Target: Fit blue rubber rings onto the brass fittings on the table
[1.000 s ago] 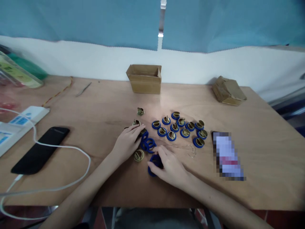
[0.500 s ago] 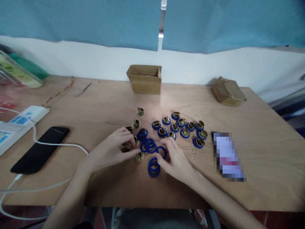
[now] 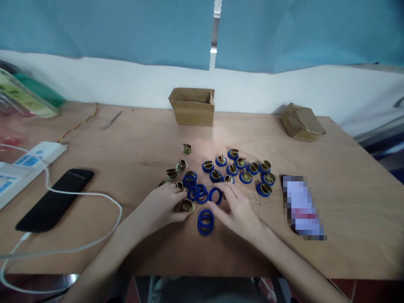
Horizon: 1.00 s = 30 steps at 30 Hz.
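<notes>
My left hand [image 3: 164,206] closes its thumb and fingers around a round brass-coloured piece [image 3: 188,206] with a raised flap on top. Between the thumb and fingertips of my right hand [image 3: 236,208] is a blue ring [image 3: 216,196], apart from the brass piece. Several loose blue rings [image 3: 202,193] lie between the hands, and an overlapping stack of blue rings [image 3: 205,222] sits nearer me. Bare brass pieces [image 3: 172,174] stand beyond my left hand, some partly hidden by it. Brass pieces with blue rings around them [image 3: 246,176] stand beyond my right hand.
An open cardboard box [image 3: 194,113] and a crumpled carton [image 3: 303,122] stand at the back. A phone [image 3: 299,206] with a blurred screen lies right, near thin clear rings [image 3: 255,200]. Left are a black phone [image 3: 55,200], white cable [image 3: 94,194], power strip [image 3: 41,158] and tweezers [image 3: 112,120].
My left hand has drawn back toward me and closed on the nearest brass piece, uncovering others behind it. My right hand stays at the blue ring, almost unmoved.
</notes>
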Motion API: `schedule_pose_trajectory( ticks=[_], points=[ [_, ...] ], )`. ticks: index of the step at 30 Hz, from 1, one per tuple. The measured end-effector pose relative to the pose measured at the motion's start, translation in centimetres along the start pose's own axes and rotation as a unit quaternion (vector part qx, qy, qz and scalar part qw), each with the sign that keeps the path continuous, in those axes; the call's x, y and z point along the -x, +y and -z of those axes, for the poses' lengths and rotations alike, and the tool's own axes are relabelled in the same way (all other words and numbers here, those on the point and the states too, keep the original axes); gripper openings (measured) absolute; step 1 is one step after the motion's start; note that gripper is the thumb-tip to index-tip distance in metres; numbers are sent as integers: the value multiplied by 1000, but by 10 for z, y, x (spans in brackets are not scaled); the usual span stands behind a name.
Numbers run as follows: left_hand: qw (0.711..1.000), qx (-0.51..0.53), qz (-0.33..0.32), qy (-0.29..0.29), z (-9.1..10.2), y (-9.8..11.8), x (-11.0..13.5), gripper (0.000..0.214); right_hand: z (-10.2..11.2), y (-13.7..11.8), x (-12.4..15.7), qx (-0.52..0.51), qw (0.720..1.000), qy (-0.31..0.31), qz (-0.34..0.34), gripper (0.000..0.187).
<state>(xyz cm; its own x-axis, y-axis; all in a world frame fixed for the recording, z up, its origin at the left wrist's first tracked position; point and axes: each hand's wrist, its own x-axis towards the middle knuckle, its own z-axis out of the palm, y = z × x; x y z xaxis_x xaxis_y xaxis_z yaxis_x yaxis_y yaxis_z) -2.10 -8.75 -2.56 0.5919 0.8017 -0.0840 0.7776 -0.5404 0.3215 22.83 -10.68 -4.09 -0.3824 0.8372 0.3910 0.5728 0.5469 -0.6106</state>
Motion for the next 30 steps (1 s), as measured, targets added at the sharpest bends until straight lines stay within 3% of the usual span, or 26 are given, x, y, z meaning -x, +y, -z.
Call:
schedule_pose_trajectory(
  ticks=[7, 14, 18, 22, 26, 30],
  points=[
    [998, -31, -47, 19, 2, 7, 3, 7, 0, -4, 3, -10, 999, -31, -2, 32],
    [982, 24, -130, 137, -2, 16, 1, 12, 10, -11, 2, -70, 996, -29, 39, 30],
    [946, 33, -178, 269, -15, 28, -5, 18, 13, -12, 2, -104, 993, -35, 53, 35],
    [927, 69, -169, 328, -32, 35, -7, 23, 12, -12, 5, -103, 991, -67, 57, 37],
    [919, 170, -136, 328, -46, 32, -5, 39, 12, -12, 6, -72, 993, -81, 53, 38],
    [919, 223, -69, 317, -48, 31, -5, 38, 12, -10, 6, -37, 994, -91, 52, 43]
  ],
)
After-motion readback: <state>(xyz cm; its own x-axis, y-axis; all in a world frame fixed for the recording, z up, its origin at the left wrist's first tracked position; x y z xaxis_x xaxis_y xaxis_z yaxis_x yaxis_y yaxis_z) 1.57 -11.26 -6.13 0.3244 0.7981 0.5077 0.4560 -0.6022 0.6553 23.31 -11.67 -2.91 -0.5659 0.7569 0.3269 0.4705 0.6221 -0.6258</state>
